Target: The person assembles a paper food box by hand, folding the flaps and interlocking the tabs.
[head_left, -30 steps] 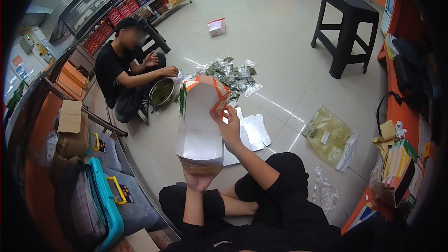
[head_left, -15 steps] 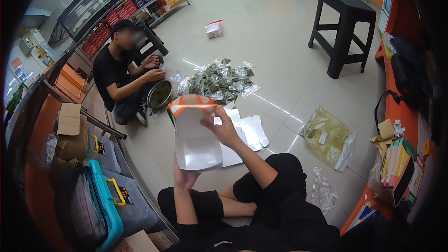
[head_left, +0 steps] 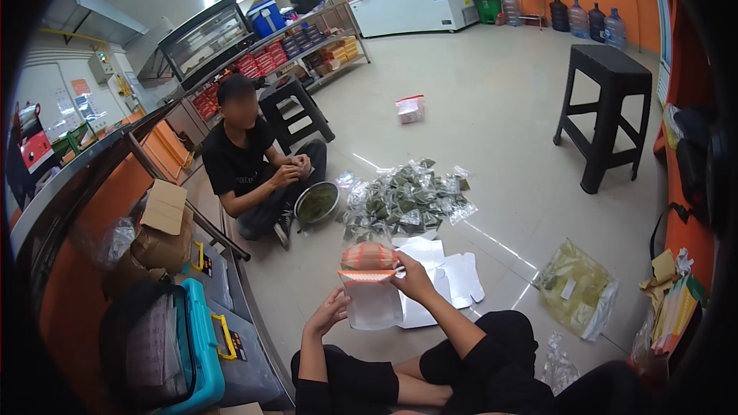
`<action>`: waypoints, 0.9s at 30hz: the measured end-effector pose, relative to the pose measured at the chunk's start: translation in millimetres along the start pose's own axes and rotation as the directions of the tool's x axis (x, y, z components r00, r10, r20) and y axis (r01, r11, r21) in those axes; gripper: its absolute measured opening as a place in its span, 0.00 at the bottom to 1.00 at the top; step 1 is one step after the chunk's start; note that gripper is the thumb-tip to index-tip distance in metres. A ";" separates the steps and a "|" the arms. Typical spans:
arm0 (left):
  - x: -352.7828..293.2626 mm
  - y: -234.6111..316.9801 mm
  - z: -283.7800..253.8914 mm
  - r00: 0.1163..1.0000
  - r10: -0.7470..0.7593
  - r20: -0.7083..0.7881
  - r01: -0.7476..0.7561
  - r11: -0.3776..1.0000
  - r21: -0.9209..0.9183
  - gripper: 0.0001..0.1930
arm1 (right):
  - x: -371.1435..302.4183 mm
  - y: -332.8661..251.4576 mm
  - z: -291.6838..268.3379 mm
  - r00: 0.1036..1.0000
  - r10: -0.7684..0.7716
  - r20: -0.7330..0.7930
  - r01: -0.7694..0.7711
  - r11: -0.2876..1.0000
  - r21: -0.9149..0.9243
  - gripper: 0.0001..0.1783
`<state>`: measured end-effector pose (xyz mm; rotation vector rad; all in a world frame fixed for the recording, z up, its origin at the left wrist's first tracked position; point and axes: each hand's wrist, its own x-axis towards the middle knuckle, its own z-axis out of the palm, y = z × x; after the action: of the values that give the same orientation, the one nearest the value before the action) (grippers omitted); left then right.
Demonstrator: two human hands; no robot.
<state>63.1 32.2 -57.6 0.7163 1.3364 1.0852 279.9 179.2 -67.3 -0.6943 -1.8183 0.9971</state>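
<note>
A cardboard box (head_left: 374, 306), white inside with an orange patterned outside and a raised lid flap, is held up in front of my crossed legs. The fingers of my left hand (head_left: 330, 311) are closed against its left side. On the other side, my right hand (head_left: 413, 278) pinches the box near the base of the flap, thumb hidden in part. Beneath and beyond it, flat white cardboard blanks (head_left: 450, 280) lie on the floor. Farther off spreads a heap of small green leaf-wrapped packets in clear plastic (head_left: 411, 196).
A person (head_left: 244, 157) in black sits at the left, hands together, beside a metal bowl (head_left: 317, 204) of green stuff. Plastic crates (head_left: 201, 353) line my left. At the right are a yellowish plastic bag (head_left: 576, 288), a black stool (head_left: 607, 107) and an orange shelf.
My view has tilted up and swung left. My left hand has shifted from under the box to its left side, and the box has tipped. The other person's head has come up.
</note>
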 end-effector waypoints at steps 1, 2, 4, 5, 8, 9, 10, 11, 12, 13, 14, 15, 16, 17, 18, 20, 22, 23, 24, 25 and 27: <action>-0.3 -3.2 -6.6 1.000 0.006 -0.009 -0.006 1.000 -0.006 0.35 | -3.4 0.2 4.2 0.995 0.079 0.060 -0.084 0.992 0.093 0.18; 1.1 -7.9 -15.3 1.000 -0.009 0.021 0.009 1.000 -0.012 0.35 | -4.8 1.1 10.3 0.996 0.057 0.062 -0.062 0.995 0.083 0.18; 6.3 -11.4 -25.5 0.999 -0.020 0.049 0.021 0.999 -0.026 0.36 | -12.2 1.8 22.5 0.997 0.060 0.057 -0.061 0.998 0.004 0.19; 11.3 -13.0 -26.9 0.999 -0.045 0.022 0.043 0.994 0.096 0.37 | -16.8 2.1 27.7 0.997 0.070 0.043 -0.066 0.995 -0.077 0.19; 25.1 -16.1 -22.4 0.993 -0.114 -0.019 0.115 0.971 0.207 0.40 | -22.9 11.5 45.0 0.991 0.133 -0.021 -0.134 0.990 -0.032 0.21; 28.9 -17.0 -20.5 0.986 -0.165 -0.030 0.167 0.964 0.207 0.41 | -24.2 14.0 48.1 0.982 0.170 -0.077 -0.171 0.985 0.004 0.22; 28.8 -20.6 -24.9 0.986 -0.162 -0.035 0.166 0.965 0.201 0.41 | -25.8 15.8 52.0 0.985 0.120 -0.122 -0.117 0.992 0.037 0.22; 29.7 -27.1 -30.9 0.982 -0.190 -0.004 0.185 0.950 0.253 0.39 | -25.3 19.3 52.8 0.986 0.117 -0.115 -0.114 0.993 0.037 0.22; 30.5 -32.3 -36.9 0.975 -0.219 0.026 0.201 0.931 0.304 0.36 | -24.3 23.6 51.5 0.992 0.125 -0.020 -0.126 0.992 -0.012 0.21; 29.4 -35.8 -47.3 0.976 -0.219 0.016 0.204 0.932 0.299 0.36 | -24.5 28.6 53.0 0.988 0.138 0.076 -0.134 0.989 -0.058 0.21; 27.1 -37.9 -59.5 0.992 -0.116 0.055 0.095 0.951 0.294 0.43 | -25.9 32.1 57.2 0.988 0.133 0.075 -0.129 0.990 -0.054 0.18; 23.9 -40.8 -70.6 0.996 -0.011 0.092 -0.016 0.958 0.286 0.50 | -26.6 35.7 60.9 0.988 0.130 0.086 -0.126 0.991 -0.046 0.18; 26.7 -41.4 -70.0 0.995 -0.010 0.097 -0.017 0.961 0.277 0.50 | -26.5 44.3 59.3 0.980 0.146 0.138 -0.137 0.988 -0.073 0.18; 29.4 -32.8 -61.2 0.990 0.091 0.109 -0.116 0.962 0.249 0.53 | -24.8 56.5 54.2 0.970 0.160 0.181 -0.142 0.984 -0.106 0.18; 31.9 -24.5 -51.4 0.974 0.190 0.119 -0.213 0.952 0.219 0.55 | -22.4 68.2 50.2 0.967 0.130 0.218 -0.118 0.991 -0.067 0.18; 26.8 -11.3 -32.9 0.969 0.192 0.157 -0.217 0.962 0.165 0.55 | -18.2 70.3 44.5 0.934 0.147 0.326 -0.149 0.989 -0.019 0.18; 26.0 -10.5 -28.3 0.964 0.188 0.187 -0.212 0.970 0.116 0.54 | -17.2 58.9 42.9 0.845 0.199 0.496 -0.253 0.967 0.043 0.16; 28.1 -12.6 -30.7 0.949 0.226 0.221 -0.255 0.960 0.114 0.49 | -17.3 59.4 46.0 0.842 0.196 0.502 -0.252 0.967 0.046 0.16; 30.0 -14.0 -31.6 0.930 0.263 0.257 -0.298 0.948 0.110 0.44 | -16.8 58.4 47.7 0.806 0.229 0.546 -0.288 0.957 0.024 0.15; 32.4 -20.3 -30.7 0.930 0.264 0.256 -0.298 0.948 0.106 0.44 | -15.5 53.4 46.5 0.767 0.264 0.585 -0.323 0.946 -0.005 0.13; 32.6 -34.6 -28.9 0.967 0.250 -0.044 -0.246 0.966 0.085 0.29 | -16.3 42.3 46.1 0.745 0.270 0.610 -0.318 0.948 -0.031 0.12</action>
<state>38.8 44.1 -106.2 0.9379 1.3674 1.2633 246.8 172.4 -122.4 -0.6720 -2.2464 1.6428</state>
